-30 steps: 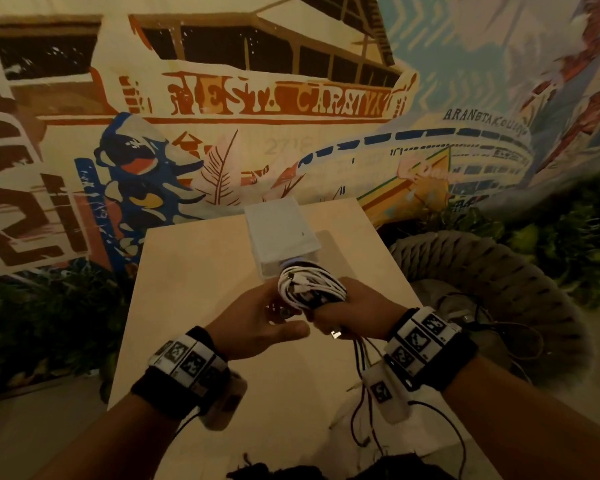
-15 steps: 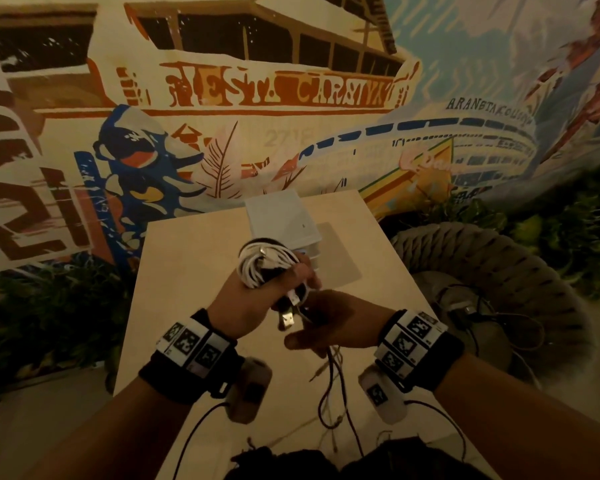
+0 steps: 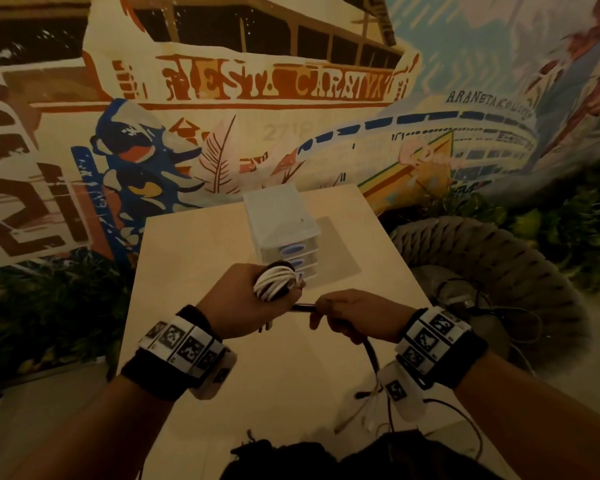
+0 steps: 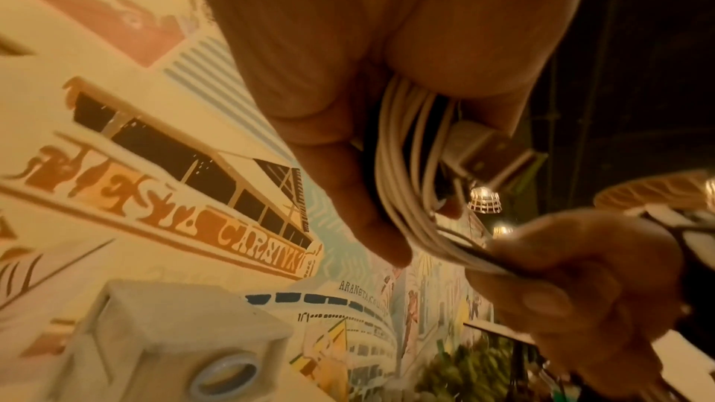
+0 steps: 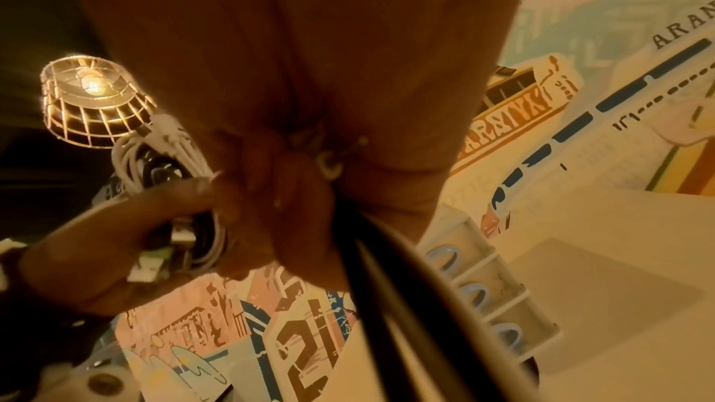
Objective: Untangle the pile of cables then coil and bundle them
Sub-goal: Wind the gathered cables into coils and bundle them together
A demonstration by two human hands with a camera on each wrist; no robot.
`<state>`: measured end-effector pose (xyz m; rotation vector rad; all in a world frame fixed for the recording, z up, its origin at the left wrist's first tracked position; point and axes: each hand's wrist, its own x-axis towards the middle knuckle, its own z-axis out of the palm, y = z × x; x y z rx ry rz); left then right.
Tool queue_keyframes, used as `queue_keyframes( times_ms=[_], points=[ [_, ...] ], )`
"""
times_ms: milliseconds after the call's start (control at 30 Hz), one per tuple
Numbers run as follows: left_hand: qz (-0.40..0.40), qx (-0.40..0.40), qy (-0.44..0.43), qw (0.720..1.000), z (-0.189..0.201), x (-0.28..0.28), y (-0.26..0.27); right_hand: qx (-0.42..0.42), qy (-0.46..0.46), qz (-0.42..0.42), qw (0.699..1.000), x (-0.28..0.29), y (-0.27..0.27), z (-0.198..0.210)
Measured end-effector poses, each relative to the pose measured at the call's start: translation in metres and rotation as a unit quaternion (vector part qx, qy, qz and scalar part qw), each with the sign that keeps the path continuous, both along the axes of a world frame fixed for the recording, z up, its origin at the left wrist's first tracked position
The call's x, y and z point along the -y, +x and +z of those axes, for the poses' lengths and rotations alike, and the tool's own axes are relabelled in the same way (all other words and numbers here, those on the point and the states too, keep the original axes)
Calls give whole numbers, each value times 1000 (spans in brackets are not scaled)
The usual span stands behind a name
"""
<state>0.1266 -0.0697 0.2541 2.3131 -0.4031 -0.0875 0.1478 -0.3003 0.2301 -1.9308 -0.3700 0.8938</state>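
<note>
While my left hand (image 3: 243, 299) grips the white cable coil (image 3: 274, 280) above the table (image 3: 194, 271), my right hand (image 3: 354, 317) pinches a black cable (image 3: 369, 348) just beside it. Left wrist: fingers (image 4: 360, 194) curl round the coil's strands (image 4: 402, 182). Right wrist: black cable (image 5: 371, 271) hangs from my fist.

Bare forearms, black wristbands (image 3: 146, 372) with white black-patterned marker tiles, wrist cameras (image 3: 400, 396)
</note>
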Motion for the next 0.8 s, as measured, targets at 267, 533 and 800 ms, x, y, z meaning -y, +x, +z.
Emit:
queue_keyframes(
  times_ms=[267,533,800],
  points=[
    [-92,24,202,975,8,8,0,-44,29,-36,998,-4,5,11],
    [-127,17,335,933,0,22,0,-54,-17,22,998,-14,5,29],
    [-95,32,423,901,-9,32,4,76,-130,146,978,-20,15,35]
  ],
)
